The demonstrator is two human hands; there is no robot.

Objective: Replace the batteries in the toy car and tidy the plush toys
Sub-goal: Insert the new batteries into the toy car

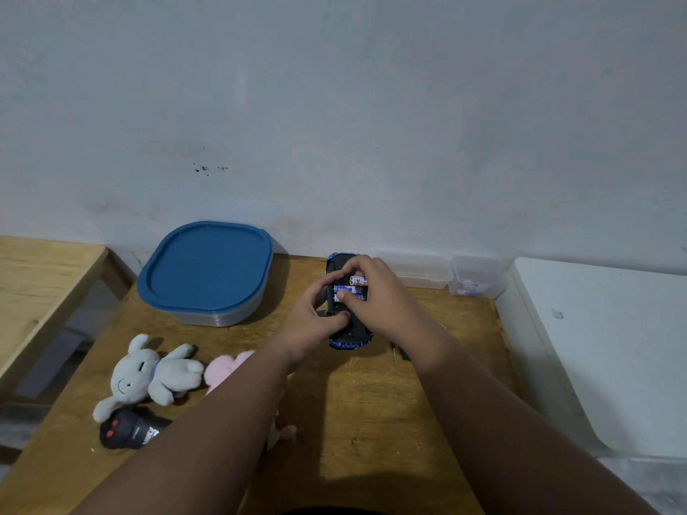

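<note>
Right hand (375, 291) pinches a white-and-blue cylindrical battery (357, 281) over the open bay of the upturned blue plastic toy car (349, 338) beneath its fingers; left hand (312, 321), just beside, grips the car's edge. Battery fitting seems underway; next, press it flat.

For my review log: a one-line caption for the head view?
Left hand holds the upturned toy car, right hand grips its batteries; plush toys lie near a lidded container.
</note>
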